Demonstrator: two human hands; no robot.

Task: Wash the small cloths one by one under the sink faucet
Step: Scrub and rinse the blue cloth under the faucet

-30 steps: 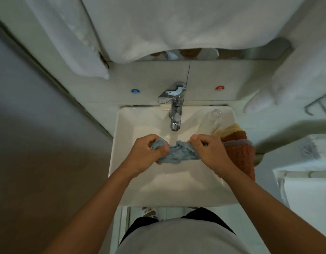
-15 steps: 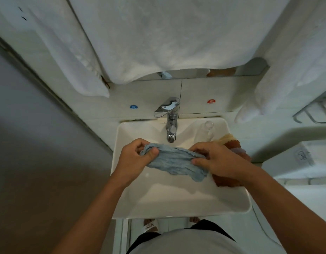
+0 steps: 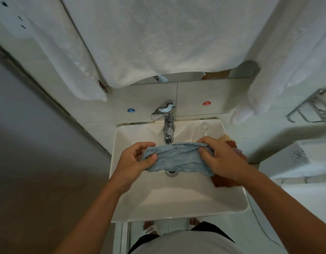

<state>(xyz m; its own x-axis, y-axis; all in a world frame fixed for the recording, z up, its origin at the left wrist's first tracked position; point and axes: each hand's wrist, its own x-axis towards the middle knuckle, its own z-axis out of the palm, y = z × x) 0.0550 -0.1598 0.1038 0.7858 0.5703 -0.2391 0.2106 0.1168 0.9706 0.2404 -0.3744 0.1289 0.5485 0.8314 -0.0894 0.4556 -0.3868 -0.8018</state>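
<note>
A light blue cloth [image 3: 176, 158] is stretched flat between both hands over the white sink [image 3: 176, 198], just below the chrome faucet [image 3: 167, 123]. My left hand [image 3: 134, 160] pinches its left end between thumb and fingers. My right hand [image 3: 222, 158] grips its right end. No water stream shows at the spout. A pile of small cloths, brown [image 3: 224, 182] and yellow [image 3: 225, 138], lies on the sink's right rim, partly hidden by my right hand. The drain [image 3: 171, 173] peeks out under the blue cloth.
White towels [image 3: 167, 43] hang above the faucet and at both sides. A clear glass [image 3: 204, 127] stands at the sink's back right corner. A metal rack [image 3: 312, 109] juts from the right wall. A grey wall runs along the left.
The bunched blue cloth has been pulled apart and spread wide between both hands. The view has tilted so the sink sits lower in the frame.
</note>
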